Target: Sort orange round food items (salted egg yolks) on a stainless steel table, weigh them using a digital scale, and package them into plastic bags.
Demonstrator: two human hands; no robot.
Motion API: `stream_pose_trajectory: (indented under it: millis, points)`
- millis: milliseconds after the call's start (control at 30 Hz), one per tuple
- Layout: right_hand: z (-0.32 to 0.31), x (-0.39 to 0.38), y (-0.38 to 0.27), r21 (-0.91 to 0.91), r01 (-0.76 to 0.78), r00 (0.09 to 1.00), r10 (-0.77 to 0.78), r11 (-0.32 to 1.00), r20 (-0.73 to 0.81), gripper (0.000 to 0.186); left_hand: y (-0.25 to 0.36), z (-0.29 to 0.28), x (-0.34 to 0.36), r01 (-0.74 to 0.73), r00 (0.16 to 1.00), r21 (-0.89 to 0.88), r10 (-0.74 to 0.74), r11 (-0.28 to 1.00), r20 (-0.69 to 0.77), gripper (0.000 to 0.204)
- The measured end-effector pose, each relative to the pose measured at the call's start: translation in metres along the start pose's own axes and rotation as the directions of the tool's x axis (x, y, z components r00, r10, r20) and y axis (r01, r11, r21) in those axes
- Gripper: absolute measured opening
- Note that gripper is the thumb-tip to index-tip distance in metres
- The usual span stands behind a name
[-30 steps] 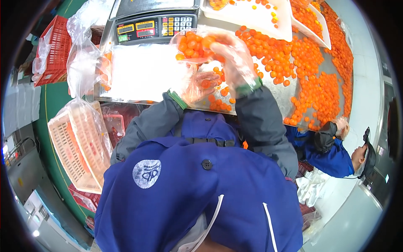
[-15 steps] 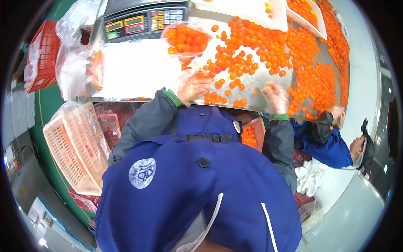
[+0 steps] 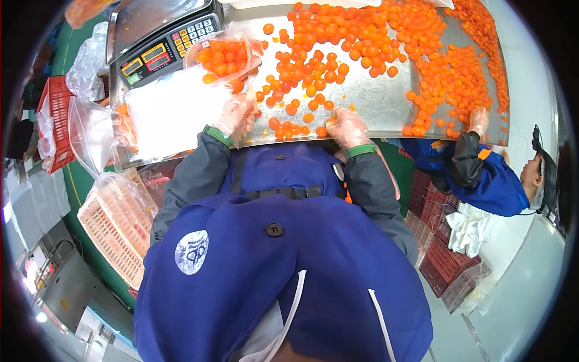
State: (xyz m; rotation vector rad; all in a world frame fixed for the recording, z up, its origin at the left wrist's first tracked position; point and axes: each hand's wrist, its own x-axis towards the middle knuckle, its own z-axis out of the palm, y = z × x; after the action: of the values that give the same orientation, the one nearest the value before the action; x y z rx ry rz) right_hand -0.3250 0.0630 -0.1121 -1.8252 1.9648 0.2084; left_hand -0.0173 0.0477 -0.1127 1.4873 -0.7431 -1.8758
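Orange tomatoes point(image 3: 343, 69) lie loose on the metal tabletop point(image 3: 386, 108), spread to the right of the scale point(image 3: 169, 48). Nearest you, your gloved left hand point(image 3: 236, 117) rests below the scale's right end, fingers bent narrow; your gloved right hand point(image 3: 348, 125), farther right of the scale, has curled fingers close to one tomato. Whether either holds anything, I cannot tell. Beyond, a filled clear tub point(image 3: 224, 59) sits just right of the scale. A knock from your left hand could spill it; a quick sweep toward you could roll fruit off the tabletop.
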Motion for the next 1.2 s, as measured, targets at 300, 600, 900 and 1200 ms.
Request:
stream_pose_trajectory:
  millis: [300,600,900,1200]
  points:
    - [-0.056,-0.002,-0.047,0.925,-0.01,0.976,-0.199,0.379,0.092,0.026,0.018,0.004,-0.011,0.098,0.985,-0.122,-0.079,0.988,0.155,0.033]
    - [-0.025,0.04,-0.037,0.905,0.052,0.984,-0.177,0.422,0.026,0.019,0.11,0.008,-0.049,-0.484,0.83,-0.474,0.557,0.735,0.016,0.033]
    - [-0.002,0.082,-0.082,0.505,0.407,0.864,-0.142,0.761,-0.483,0.015,0.142,0.024,-0.032,-0.782,0.478,0.457,0.878,0.424,0.002,0.014]
    - [-0.015,0.095,-0.035,0.444,0.287,0.862,-0.027,0.849,-0.506,0.014,0.037,0.062,0.069,-0.46,0.742,0.888,0.55,0.001,0.384,0.014]
